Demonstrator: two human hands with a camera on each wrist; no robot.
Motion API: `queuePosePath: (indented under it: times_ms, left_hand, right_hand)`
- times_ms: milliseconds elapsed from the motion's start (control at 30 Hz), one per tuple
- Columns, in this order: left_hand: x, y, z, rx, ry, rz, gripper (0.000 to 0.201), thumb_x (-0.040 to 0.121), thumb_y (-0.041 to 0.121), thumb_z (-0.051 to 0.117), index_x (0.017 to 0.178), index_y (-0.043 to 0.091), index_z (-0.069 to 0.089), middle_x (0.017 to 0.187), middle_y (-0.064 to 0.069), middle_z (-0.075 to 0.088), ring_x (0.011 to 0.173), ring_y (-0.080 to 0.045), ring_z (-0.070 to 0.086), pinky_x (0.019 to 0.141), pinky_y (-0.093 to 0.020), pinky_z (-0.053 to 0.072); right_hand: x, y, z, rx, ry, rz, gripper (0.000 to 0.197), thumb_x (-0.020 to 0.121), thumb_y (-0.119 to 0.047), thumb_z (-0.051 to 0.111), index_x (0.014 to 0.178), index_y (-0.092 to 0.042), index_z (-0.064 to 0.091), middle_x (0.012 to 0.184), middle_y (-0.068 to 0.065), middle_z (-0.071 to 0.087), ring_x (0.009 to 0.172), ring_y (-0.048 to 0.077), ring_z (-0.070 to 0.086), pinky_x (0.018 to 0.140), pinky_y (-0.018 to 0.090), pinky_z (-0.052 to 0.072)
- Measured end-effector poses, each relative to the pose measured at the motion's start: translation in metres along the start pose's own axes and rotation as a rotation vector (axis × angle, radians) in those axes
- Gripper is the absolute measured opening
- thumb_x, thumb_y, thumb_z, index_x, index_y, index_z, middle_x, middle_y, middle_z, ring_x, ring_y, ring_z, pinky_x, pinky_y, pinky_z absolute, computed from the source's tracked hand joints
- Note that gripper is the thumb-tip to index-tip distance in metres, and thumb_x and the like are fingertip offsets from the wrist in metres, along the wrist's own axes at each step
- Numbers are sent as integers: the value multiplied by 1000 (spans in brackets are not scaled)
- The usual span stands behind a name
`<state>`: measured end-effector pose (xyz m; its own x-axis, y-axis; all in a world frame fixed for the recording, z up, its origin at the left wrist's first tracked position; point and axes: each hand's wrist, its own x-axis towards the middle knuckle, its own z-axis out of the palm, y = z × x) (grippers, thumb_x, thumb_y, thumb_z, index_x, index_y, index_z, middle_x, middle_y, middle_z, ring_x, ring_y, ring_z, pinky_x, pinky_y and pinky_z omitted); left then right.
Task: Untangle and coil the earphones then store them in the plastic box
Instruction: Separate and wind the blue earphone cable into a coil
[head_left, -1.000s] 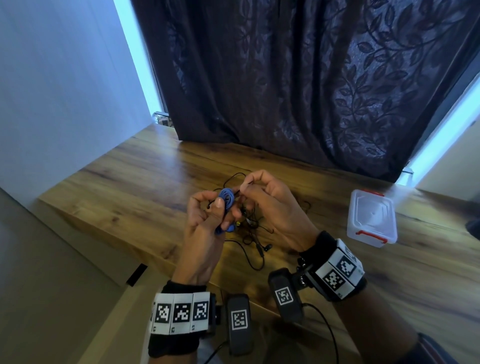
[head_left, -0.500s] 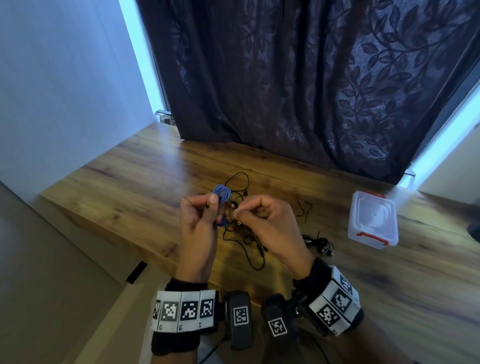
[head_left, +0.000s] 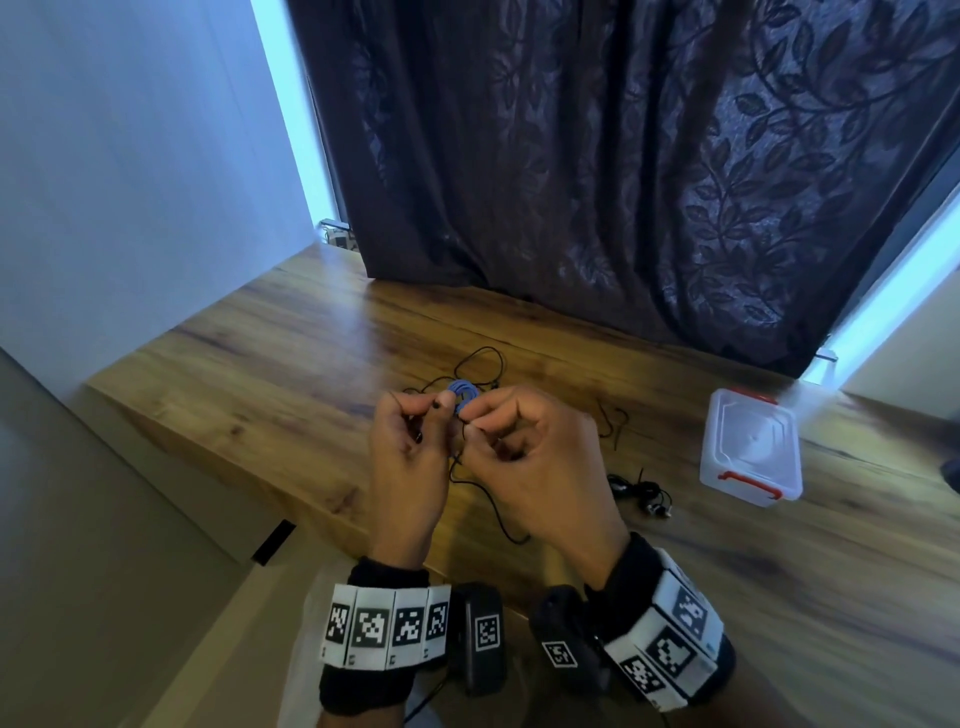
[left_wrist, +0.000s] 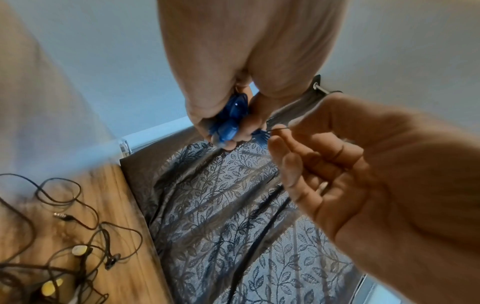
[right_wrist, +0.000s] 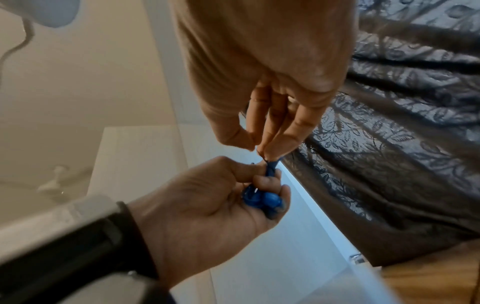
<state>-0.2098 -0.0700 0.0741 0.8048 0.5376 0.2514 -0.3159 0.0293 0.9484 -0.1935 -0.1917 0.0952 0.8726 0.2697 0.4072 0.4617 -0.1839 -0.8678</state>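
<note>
The blue earphones (head_left: 461, 396), coiled into a small bundle, are held above the wooden table (head_left: 270, 374). My left hand (head_left: 431, 415) grips the coil, with the blue earbuds (left_wrist: 230, 121) tucked against its curled fingers. My right hand (head_left: 478, 422) pinches the blue cord (right_wrist: 270, 166) at the top of the coil between thumb and fingertips. A thin dark strand (left_wrist: 281, 129) also runs under that thumb. The clear plastic box (head_left: 748, 452) with red latches stands to the right, lid on, well apart from both hands.
Tangled black earphones with yellow earbuds (left_wrist: 64, 246) lie on the table under and beyond my hands. Another black earphone bundle (head_left: 644, 493) lies between my right hand and the box. A dark leaf-pattern curtain (head_left: 623, 182) hangs along the table's far edge.
My right hand has come down from above the coil, and its fingertips now pinch at the coil. Both hands stay close together. The black bundle on the right is now uncovered.
</note>
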Motion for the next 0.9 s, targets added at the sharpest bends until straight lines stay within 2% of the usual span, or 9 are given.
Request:
queuePosePath:
  times_ms: [100, 167, 300, 367, 467, 633, 700, 800, 900]
  left_hand:
    - [-1, 2, 1, 22, -7, 15, 9, 97, 6, 57, 90, 7, 51, 65, 9, 59, 58, 1, 53, 57, -20, 46]
    - [0, 2, 0, 34, -15, 17, 11, 97, 10, 59, 88, 8, 52, 64, 12, 60, 61, -1, 54, 59, -24, 48]
    - [2, 3, -2, 48, -19, 32, 20, 88, 30, 64, 84, 12, 57, 82, -12, 63, 79, -25, 60, 74, -50, 53]
    - [1, 4, -2, 36, -32, 24, 13, 88, 22, 62, 85, 10, 58, 83, -12, 62, 78, -23, 61, 71, -46, 54]
    - [-1, 5, -2, 1, -68, -3, 8, 93, 7, 59, 86, 4, 57, 77, -5, 60, 66, -12, 56, 57, -28, 48]
    - [1, 4, -3, -34, -57, -24, 11, 87, 17, 61, 83, 8, 59, 80, -19, 61, 69, -24, 56, 59, -37, 48]
    - [2, 4, -3, -66, -39, -39, 10, 90, 11, 63, 82, 9, 59, 76, -12, 60, 65, -18, 54, 57, -31, 48]
    - [3, 4, 0, -147, -2, -78, 9, 93, 3, 60, 86, 0, 54, 74, -3, 63, 57, -11, 51, 52, -23, 45]
    - [4, 4, 1, -194, 11, -113, 16, 93, 5, 61, 80, 7, 51, 73, 3, 65, 59, -8, 54, 52, -22, 47]
  right_hand:
    - [-3, -4, 3, -54, 56, -27, 19, 82, -11, 77, 79, -25, 64, 99, -13, 75, 57, 17, 69, 53, 37, 58]
    - [-6, -5, 4, -49, 56, -17, 18, 83, -10, 77, 82, -24, 66, 96, -12, 75, 64, 11, 71, 59, 34, 61]
    - [-8, -5, 7, -36, 33, -21, 11, 87, -12, 77, 96, -16, 73, 95, -11, 75, 86, 3, 73, 77, 29, 62]
    - [-6, -5, 8, -8, 55, -32, 12, 87, -13, 78, 99, -15, 74, 98, -10, 76, 88, 1, 73, 78, 26, 62]
    - [-1, -7, 10, 14, 92, -66, 13, 87, -14, 79, 98, -17, 74, 95, -9, 76, 87, 1, 73, 76, 23, 62]
    - [5, -1, 11, -83, 104, -185, 9, 88, -13, 78, 97, -15, 76, 96, -4, 73, 79, 4, 72, 69, 23, 61]
    - [3, 3, 11, -141, 122, -224, 11, 88, -14, 79, 99, -15, 78, 99, -4, 73, 82, 3, 71, 72, 23, 60]
    - [-2, 10, 13, -144, 145, -236, 11, 89, -13, 78, 100, -13, 78, 96, -3, 74, 81, 5, 71, 70, 28, 60]
    - [-11, 14, 18, -108, 174, -257, 10, 88, -8, 78, 98, -10, 77, 94, -2, 74, 81, 7, 72, 70, 30, 60]
